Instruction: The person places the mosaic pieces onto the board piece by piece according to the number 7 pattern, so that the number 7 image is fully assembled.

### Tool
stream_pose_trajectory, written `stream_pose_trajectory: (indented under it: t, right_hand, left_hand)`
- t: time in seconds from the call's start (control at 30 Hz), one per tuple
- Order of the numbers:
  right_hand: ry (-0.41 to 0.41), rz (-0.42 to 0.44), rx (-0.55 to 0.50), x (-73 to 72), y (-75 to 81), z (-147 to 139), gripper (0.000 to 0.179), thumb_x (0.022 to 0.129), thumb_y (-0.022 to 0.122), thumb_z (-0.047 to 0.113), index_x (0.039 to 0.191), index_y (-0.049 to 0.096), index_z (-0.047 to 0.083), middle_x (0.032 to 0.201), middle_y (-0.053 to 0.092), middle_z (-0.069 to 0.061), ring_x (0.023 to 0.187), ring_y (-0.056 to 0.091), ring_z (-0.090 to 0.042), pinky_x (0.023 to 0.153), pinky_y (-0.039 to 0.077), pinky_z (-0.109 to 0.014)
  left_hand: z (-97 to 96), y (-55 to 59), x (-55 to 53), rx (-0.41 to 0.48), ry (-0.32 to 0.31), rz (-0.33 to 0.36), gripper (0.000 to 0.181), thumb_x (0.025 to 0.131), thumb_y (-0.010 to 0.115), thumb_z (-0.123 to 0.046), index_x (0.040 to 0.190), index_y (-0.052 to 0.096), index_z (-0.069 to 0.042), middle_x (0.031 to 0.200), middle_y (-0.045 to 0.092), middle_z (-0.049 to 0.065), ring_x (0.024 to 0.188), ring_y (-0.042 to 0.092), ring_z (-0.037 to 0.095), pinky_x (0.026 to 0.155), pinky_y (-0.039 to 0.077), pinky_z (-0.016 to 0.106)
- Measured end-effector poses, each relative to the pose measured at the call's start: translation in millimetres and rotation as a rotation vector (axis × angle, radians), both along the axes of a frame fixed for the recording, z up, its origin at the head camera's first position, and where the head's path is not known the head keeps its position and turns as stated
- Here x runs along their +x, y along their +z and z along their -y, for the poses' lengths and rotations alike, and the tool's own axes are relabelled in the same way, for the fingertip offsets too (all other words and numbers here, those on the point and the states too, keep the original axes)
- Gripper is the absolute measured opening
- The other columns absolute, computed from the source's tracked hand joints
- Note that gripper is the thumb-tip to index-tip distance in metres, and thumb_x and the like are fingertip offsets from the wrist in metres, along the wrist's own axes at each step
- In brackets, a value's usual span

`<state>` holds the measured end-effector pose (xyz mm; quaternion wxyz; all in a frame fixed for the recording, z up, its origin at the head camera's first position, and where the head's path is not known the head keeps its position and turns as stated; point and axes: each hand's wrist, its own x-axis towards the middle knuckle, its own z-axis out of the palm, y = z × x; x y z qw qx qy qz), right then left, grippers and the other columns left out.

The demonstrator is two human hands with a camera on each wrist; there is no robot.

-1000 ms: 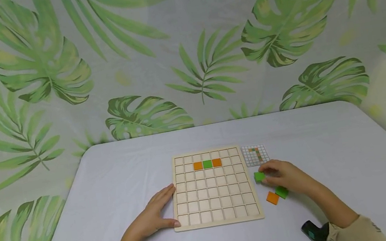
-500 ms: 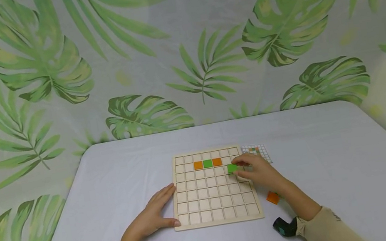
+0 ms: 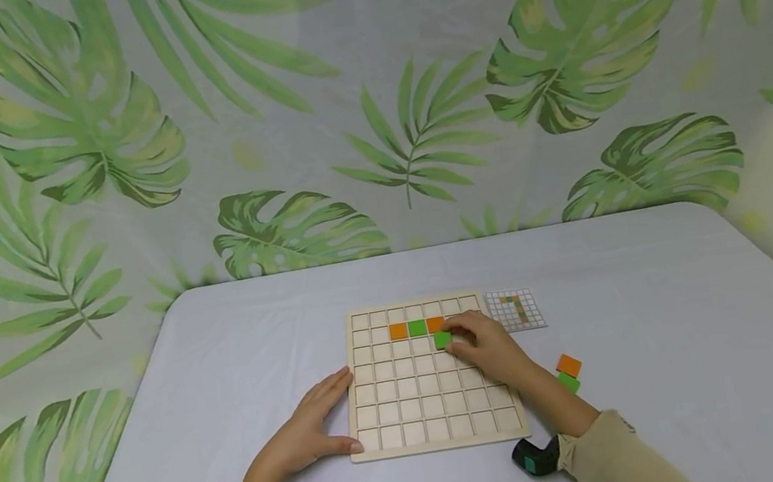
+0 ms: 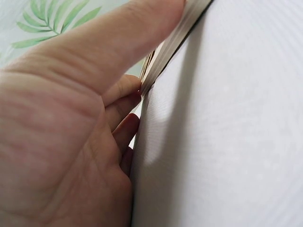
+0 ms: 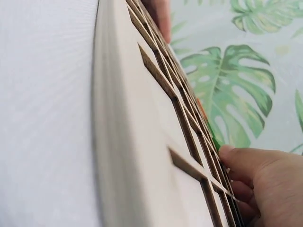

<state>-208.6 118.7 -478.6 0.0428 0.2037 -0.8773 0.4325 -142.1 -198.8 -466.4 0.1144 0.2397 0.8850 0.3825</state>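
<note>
A wooden grid board [image 3: 410, 410] lies on the white table. In its second row sit an orange tile [image 3: 398, 332], a green tile [image 3: 417, 328] and another orange tile [image 3: 434, 323]. My right hand [image 3: 491, 349] pinches a second green tile [image 3: 443, 340] between thumb and fingers, over the cell just below the right orange one. The right wrist view shows the thumb [image 5: 236, 156] at that tile's green edge [image 5: 216, 143]. My left hand [image 3: 310, 430] rests at the board's left side, thumb and fingertips spread along the edge [image 4: 165, 52].
A small pattern card [image 3: 516, 310] with a printed grid lies right of the board. Below it are a loose orange tile [image 3: 569, 365] and a loose green tile [image 3: 569, 383], close to my right forearm [image 3: 564, 402]. A leaf-print cloth [image 3: 409, 145] hangs behind the table.
My right hand has carried the green tile from the table leftward onto the board. The forearm now covers where an orange tile lay, and another orange tile shows. My left hand stays put.
</note>
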Motion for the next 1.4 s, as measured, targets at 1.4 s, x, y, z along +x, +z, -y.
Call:
stream_pose_trajectory:
  t: [1.4]
  right_hand:
    - [0.11, 0.036, 0.191, 77.1, 27.9, -108, 0.049, 0.073, 0.074, 0.026, 0.118, 0.058, 0.013, 0.115, 0.055, 0.002, 0.099, 0.053, -0.019, 0.084, 0.044, -0.029]
  left_hand:
    - [0.3, 0.2, 0.1, -0.007, -0.01, -0.021, 0.099, 0.063, 0.075, -0.044, 0.141, 0.027, -0.005, 0.147, 0.02, 0.008, 0.132, 0.013, 0.033, 0.102, 0.014, 0.053]
